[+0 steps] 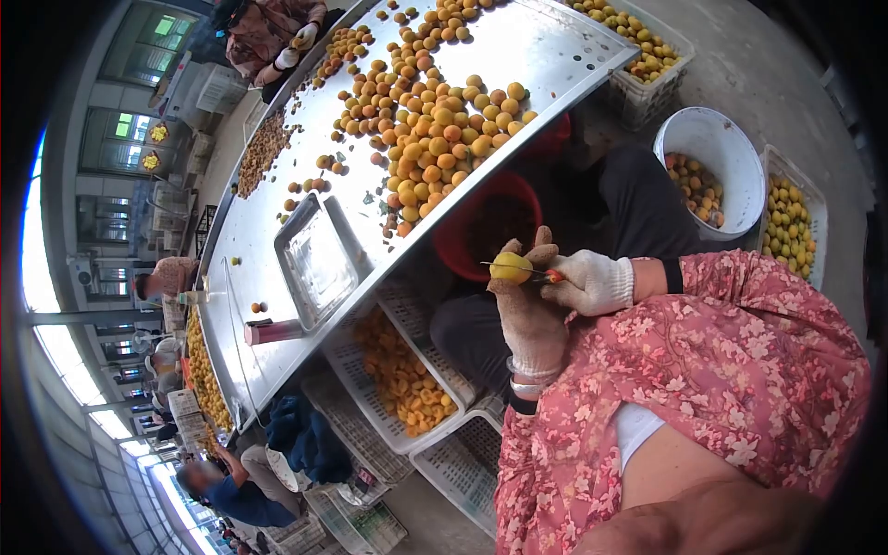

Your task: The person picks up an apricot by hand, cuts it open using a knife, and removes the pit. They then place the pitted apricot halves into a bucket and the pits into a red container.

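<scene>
A yellow-green apricot (511, 265) sits in the fingertips of my left hand (534, 324), which wears a stained, pale work glove. My right hand (597, 282), gloved in white, grips a small knife (554, 276) by its reddish handle. The thin blade lies across the apricot, with its tip showing past the far side. Both hands are close together in front of my chest. Beyond them, lower down, stands a red bucket (535, 199) with a dark inside.
A metal table (324, 208) carries heaped apricots (435, 139) and a metal tray (314, 254). Below its edge, a white basket (442, 427) holds halved apricots. A white bucket (745, 176) and a crate of yellow-green apricots (788, 222) stand at right. Other people sit around the table.
</scene>
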Tool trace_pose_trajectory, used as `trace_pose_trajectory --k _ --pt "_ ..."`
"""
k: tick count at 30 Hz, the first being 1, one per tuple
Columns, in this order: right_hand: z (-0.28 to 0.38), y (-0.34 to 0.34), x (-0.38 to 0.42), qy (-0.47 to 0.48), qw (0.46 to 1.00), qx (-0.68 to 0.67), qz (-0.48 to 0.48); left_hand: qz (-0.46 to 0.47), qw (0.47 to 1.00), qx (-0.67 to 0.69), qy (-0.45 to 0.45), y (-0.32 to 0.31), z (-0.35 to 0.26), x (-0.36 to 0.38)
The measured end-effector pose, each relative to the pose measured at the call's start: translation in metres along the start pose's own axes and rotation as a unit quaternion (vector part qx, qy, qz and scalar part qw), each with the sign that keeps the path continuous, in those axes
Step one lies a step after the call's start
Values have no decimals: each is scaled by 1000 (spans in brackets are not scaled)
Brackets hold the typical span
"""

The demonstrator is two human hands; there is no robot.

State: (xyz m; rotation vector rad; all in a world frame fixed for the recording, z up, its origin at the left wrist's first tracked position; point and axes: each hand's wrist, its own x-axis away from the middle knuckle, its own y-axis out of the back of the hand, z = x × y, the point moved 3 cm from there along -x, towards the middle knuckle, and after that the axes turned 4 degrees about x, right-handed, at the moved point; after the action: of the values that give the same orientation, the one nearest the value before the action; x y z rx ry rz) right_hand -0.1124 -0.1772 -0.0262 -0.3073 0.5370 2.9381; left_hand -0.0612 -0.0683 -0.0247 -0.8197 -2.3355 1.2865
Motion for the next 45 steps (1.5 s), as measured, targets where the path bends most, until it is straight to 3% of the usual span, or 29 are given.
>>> trace_pose_trajectory --k 2,3,6,7,9,12,16,18,23,28,30,32,35,38,45 --pt "4 4 -4 -100 992 4 75 -51 995 -83 -15 1 -4 -2" --pt "4 4 -3 -100 992 3 74 -102 981 -164 -31 3 -7 -3" --pt "1 2 -3 -59 997 9 57 -53 960 -260 -90 -17 -17 -3" --pt "1 1 -3 -54 998 17 41 -53 960 -260 -89 -13 -16 -2" --pt "-3 0 -4 -47 998 28 24 -36 998 -11 41 -3 -6 -3" --pt "-14 -2 -3 -20 999 36 -4 -66 997 18 40 -2 -2 -4" --pt "-1 6 -5 -62 998 20 26 -108 994 -34 -1 2 -5 -8" --pt "7 9 -8 -90 996 -13 26 -64 941 -316 -100 -14 -21 -5" --pt "3 -2 -3 -91 995 -32 8 -78 952 -278 -105 -7 -10 -5" --pt "-2 -1 0 -43 999 -11 -27 -78 982 -164 -42 -15 3 -5" --pt "1 2 -3 -30 999 18 -40 -87 971 -217 -53 -20 -4 -9" --pt "5 5 -5 -94 995 -35 -1 -98 955 -272 -64 -19 -11 -13" --pt "6 5 -5 -82 996 -27 -1 -27 950 -286 -120 -22 -14 -13" --pt "-4 -4 -4 -36 999 -4 -33 -80 968 -227 -70 -19 -2 -12" --pt "-1 4 -4 -75 997 -24 -18 -90 975 -204 6 -13 -5 -17"
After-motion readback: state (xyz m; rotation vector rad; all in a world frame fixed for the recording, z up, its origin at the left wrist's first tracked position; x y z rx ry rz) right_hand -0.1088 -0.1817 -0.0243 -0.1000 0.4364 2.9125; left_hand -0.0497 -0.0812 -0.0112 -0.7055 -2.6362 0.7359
